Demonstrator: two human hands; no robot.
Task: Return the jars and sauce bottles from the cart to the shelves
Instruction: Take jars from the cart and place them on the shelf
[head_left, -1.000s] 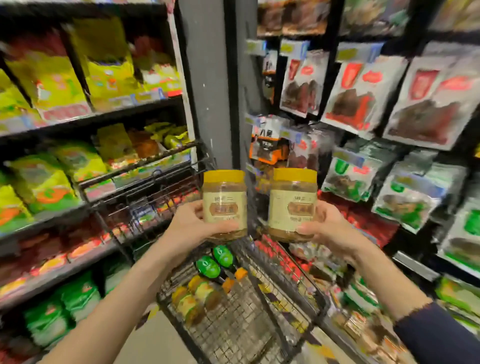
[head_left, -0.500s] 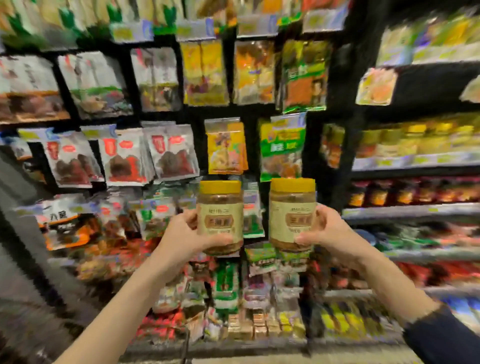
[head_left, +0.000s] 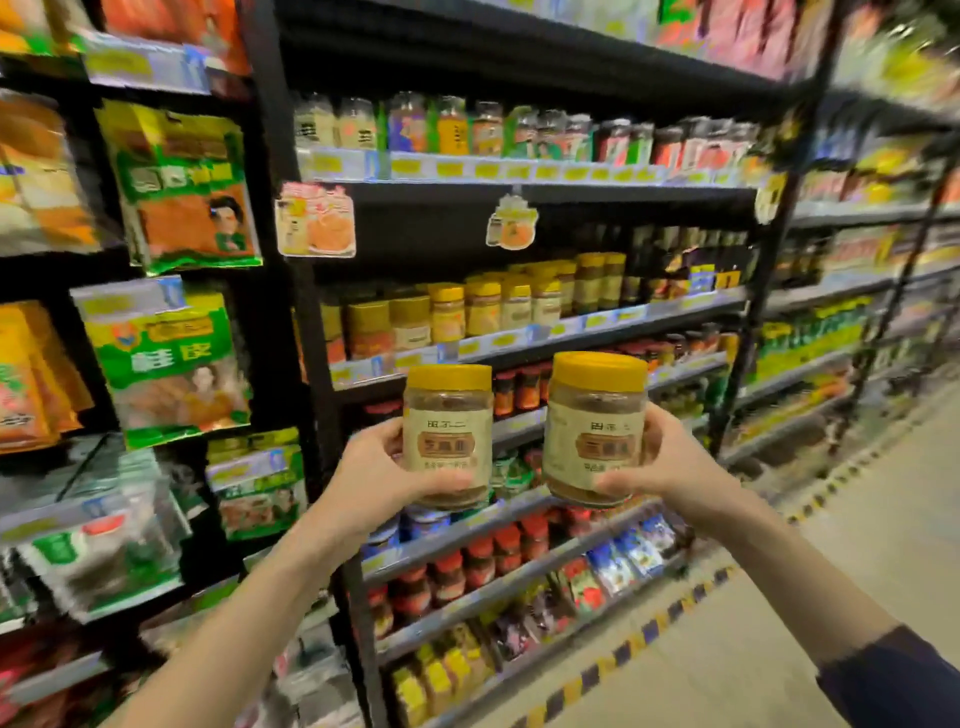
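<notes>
You hold two jars up in front of you, side by side, both upright, a narrow gap between them. Your left hand (head_left: 379, 478) is wrapped round the lower body of the left clear jar with a yellow screw lid and beige label (head_left: 448, 436), with the thumb across the front near the base (the fingers are behind it, out of sight). Your right hand (head_left: 670, 462) grips the matching right clear yellow-lidded jar (head_left: 597, 431) the same way, thumb low on the front; this jar sits slightly higher. Both show brown contents, and the label print is too blurred to read.

Beyond the jars is the black metal shelving unit (head_left: 675, 317). On its middle shelf, above and farther than the held jars, is a row of similar yellow-lidded jars (head_left: 498, 306). Its lower shelves hold small red-lidded jars (head_left: 478, 561). Far left hang green and orange foil packets (head_left: 171, 358). On the right, a yellow-and-black striped floor line (head_left: 675, 618) runs off into the far aisle. A dark blue sleeve (head_left: 904, 686) covers your right forearm at the near right corner.
</notes>
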